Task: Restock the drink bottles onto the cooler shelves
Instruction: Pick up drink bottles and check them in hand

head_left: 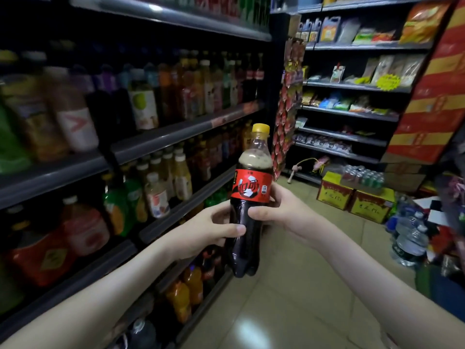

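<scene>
A cola bottle (249,197) with a yellow cap and a red label stands upright in the air at the middle of the head view, foam under its neck. My left hand (208,227) grips its dark lower body from the left, thumb across the front. My right hand (274,210) holds it from the right at label height, fingers curled round it. The cooler shelves (176,132) run along the left, packed with several rows of drink bottles. The bottle is in front of the shelves, apart from them.
Snack shelves (352,86) fill the back right wall. Yellow and red cartons (352,197) topped with a can pack sit on the floor beyond my hands. Water bottles (410,238) and clutter lie at the right. A hanging snack strip (289,109) marks the cooler's end.
</scene>
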The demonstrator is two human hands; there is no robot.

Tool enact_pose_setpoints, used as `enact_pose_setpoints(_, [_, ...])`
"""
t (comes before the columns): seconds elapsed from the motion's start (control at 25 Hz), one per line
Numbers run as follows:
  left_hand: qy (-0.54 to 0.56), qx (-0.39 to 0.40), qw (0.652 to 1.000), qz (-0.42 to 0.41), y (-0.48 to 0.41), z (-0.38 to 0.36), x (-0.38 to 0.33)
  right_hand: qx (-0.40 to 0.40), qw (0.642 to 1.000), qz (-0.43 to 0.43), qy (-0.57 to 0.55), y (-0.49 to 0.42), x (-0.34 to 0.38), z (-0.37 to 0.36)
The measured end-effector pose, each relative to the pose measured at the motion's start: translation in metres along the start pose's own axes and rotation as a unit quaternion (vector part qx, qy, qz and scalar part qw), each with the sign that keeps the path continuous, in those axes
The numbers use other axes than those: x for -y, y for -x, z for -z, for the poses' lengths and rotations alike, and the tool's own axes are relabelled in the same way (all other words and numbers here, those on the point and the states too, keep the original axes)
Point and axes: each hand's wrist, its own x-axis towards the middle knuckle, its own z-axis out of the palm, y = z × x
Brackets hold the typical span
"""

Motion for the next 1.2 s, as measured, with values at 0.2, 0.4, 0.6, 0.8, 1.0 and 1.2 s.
enact_pose_setpoints(0.2, [-0.010, -0.042, 0.999, 0.008, -0.140, -0.031, -0.022, -0.035, 0.997, 0.048, 0.058, -0.072, -0.008, 0.127])
enact_pose_setpoints(0.4, [-0.057, -0.122, 0.991, 0.016, -0.274, -0.050, -0.039, 0.003, 0.994, 0.057, 0.090, -0.151, -0.011, 0.244])
enact_pose_setpoints(0.6, [-0.105, -0.204, 0.973, 0.013, -0.395, -0.020, -0.040, 0.047, 0.991, 0.074, 0.102, -0.247, -0.019, 0.328])
enact_pose_setpoints(0.8, [-0.284, -0.303, 0.910, -0.016, -0.526, 0.040, -0.033, -0.005, 0.986, 0.112, 0.127, -0.370, -0.034, 0.400])
enact_pose_setpoints(1.0, [-0.389, -0.316, 0.858, -0.116, -0.648, 0.096, -0.070, -0.083, 0.964, 0.229, 0.106, -0.482, -0.022, 0.475])
enact_pose_setpoints(1.2, [-0.503, -0.452, 0.726, -0.129, -0.726, 0.145, -0.067, -0.139, 0.931, 0.330, 0.071, -0.584, -0.017, 0.531])
